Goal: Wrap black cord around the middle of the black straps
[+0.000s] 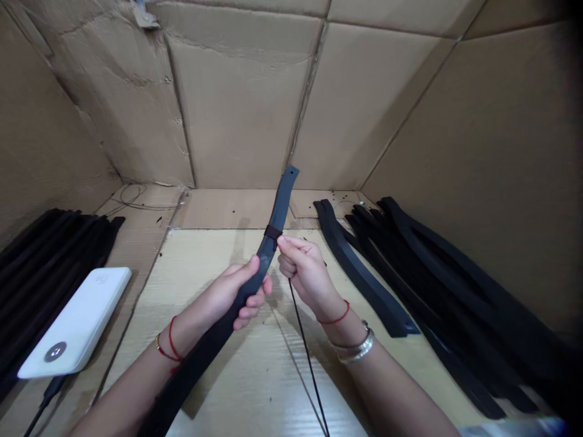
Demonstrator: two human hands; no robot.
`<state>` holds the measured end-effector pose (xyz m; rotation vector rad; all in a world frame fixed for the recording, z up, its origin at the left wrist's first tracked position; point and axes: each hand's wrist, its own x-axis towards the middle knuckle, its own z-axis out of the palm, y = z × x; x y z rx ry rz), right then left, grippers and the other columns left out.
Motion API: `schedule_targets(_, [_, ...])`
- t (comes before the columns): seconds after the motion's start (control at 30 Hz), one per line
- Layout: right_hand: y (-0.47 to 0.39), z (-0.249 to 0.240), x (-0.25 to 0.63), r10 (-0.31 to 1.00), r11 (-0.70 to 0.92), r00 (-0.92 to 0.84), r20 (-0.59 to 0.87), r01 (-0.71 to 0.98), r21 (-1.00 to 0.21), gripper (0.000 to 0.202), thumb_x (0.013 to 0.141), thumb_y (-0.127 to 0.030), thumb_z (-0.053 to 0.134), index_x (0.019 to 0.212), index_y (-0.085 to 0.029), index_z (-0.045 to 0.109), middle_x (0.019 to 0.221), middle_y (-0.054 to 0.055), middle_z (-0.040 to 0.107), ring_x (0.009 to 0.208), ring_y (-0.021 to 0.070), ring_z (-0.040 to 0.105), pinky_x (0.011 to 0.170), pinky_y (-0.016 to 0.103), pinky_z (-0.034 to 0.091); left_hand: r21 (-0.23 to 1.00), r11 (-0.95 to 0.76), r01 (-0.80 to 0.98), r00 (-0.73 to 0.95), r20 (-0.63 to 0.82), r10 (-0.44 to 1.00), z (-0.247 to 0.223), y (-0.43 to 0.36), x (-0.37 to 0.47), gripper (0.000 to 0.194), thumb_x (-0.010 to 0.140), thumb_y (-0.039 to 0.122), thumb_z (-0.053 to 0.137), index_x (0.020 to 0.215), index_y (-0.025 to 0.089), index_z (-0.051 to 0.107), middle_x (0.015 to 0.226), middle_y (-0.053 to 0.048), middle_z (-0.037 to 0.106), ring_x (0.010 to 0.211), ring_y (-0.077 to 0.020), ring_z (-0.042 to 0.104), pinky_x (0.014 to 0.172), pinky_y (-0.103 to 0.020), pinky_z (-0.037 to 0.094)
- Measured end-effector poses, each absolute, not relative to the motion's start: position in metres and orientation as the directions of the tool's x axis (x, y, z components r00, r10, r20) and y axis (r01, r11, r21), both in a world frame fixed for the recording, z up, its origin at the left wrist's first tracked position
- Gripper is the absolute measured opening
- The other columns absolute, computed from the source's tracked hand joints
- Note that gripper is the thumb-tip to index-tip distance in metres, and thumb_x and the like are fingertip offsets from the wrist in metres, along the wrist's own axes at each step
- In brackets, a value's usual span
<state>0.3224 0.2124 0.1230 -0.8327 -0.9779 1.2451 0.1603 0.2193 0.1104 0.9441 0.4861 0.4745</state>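
Cardboard walls (255, 103) stand behind and on both sides of a pale worktop (182, 340). A heap of black strips (437, 279) lies along the right side, and a pile of dark strips (50, 261) lies on the left. Between them, a long black strip (214, 334) is held up at a slant, its lower part running out of view at the bottom. The left hand (237, 291) has its grip closed around this strip, thumb on top, fingers curled underneath. A white power bank (77, 321) lies by the left pile, a black cable (49, 391) at its near end. The right hand (303, 264) has its grip pressed together, pinching a small dark band (273, 233) wrapped around the held strip. Below that hand, a thin black cord (303, 334) runs downward. A tiny hole (292, 172) marks the strip's upper end.
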Motion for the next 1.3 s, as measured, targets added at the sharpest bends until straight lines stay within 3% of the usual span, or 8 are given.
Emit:
schedule_targets(0.37, [0.212,0.122,0.323,0.988,0.092,-0.061,0.145,-0.523,-0.847,0.034,0.076,-0.028,0.075,0.062,-0.018,0.045,0.051,-0.012,0.016,0.042,0.0046,0.008,0.039,0.020,0.008,0.678,0.682,-0.274,0.918,-0.028,0.396,0.103,0.220,0.161,0.051,0.091,0.060,0.036,0.077,0.016,0.057,0.047,0.009,0.035,0.031,-0.0041,0.018,0.025,-0.014,0.031])
schedule_targets(0.6, [0.207,0.121,0.320,0.975,0.114,-0.097,0.201,-0.558,-0.822,0.031,0.074,-0.035,0.077,0.065,-0.018,0.053,0.050,-0.012,0.017,0.042,0.0045,0.007,0.039,0.021,0.006,0.577,0.760,-0.298,0.951,0.110,0.290,0.105,0.199,0.165,0.058,0.094,0.059,0.027,0.076,0.015,0.059,0.046,0.007,0.035,0.030,-0.0051,0.025,0.027,-0.014,0.035])
schedule_targets(0.77, [0.203,0.118,0.318,0.958,0.035,-0.228,0.174,-0.508,-0.861,0.036,0.081,-0.044,0.069,0.100,-0.014,0.069,0.051,-0.011,0.020,0.044,0.0064,0.009,0.039,0.023,0.009,0.488,0.817,-0.307,0.951,0.185,0.247,0.103,0.195,0.169,0.059,0.095,0.057,0.023,0.073,0.016,0.059,0.045,0.005,0.035,0.030,-0.0058,0.025,0.025,-0.014,0.032])
schedule_targets(0.83, [0.202,0.117,0.319,0.952,0.033,-0.243,0.185,-0.520,-0.854,0.036,0.081,-0.045,0.068,0.097,-0.013,0.071,0.050,-0.011,0.020,0.043,0.0063,0.010,0.039,0.023,0.010,0.480,0.832,-0.277,0.960,0.178,0.217,0.103,0.197,0.169,0.059,0.095,0.058,0.024,0.072,0.016,0.059,0.043,0.006,0.032,0.028,-0.0055,0.022,0.023,-0.013,0.027])
schedule_targets(0.93, [0.204,0.114,0.319,0.964,0.028,-0.207,0.164,-0.539,-0.842,0.032,0.078,-0.045,0.071,0.087,-0.014,0.070,0.047,-0.012,0.018,0.040,0.0062,0.011,0.036,0.023,0.012,0.580,0.774,-0.254,0.962,0.068,0.265,0.106,0.199,0.168,0.057,0.094,0.060,0.026,0.082,0.016,0.061,0.041,0.008,0.032,0.027,-0.0055,0.021,0.023,-0.013,0.025])
schedule_targets(1.03, [0.209,0.111,0.317,0.987,0.028,-0.118,0.113,-0.558,-0.829,0.030,0.078,-0.045,0.072,0.070,-0.018,0.060,0.045,-0.012,0.018,0.037,0.0062,0.012,0.034,0.022,0.015,0.777,0.566,-0.276,0.842,-0.089,0.533,0.111,0.201,0.168,0.048,0.092,0.060,0.036,0.094,0.018,0.058,0.044,0.007,0.043,0.031,-0.0064,0.035,0.029,-0.013,0.033])
schedule_targets(1.13, [0.213,0.109,0.316,0.994,0.086,-0.016,0.110,-0.521,-0.849,0.043,0.077,-0.041,0.074,0.055,-0.019,0.043,0.043,-0.012,0.022,0.039,0.0052,0.013,0.037,0.022,0.014,0.911,0.346,-0.226,0.664,-0.116,0.738,0.113,0.206,0.167,0.039,0.087,0.057,0.052,0.091,0.019,0.055,0.048,0.007,0.047,0.036,-0.0069,0.040,0.032,-0.014,0.037])
schedule_targets(1.3, [0.214,0.110,0.314,0.989,0.148,0.064,0.134,-0.420,-0.895,0.045,0.076,-0.038,0.075,0.056,-0.020,0.039,0.045,-0.012,0.024,0.041,0.0046,0.013,0.040,0.023,0.008,0.948,0.278,-0.156,0.615,-0.127,0.778,0.112,0.214,0.169,0.039,0.084,0.057,0.055,0.084,0.018,0.053,0.043,0.010,0.040,0.031,-0.0059,0.034,0.027,-0.014,0.034])
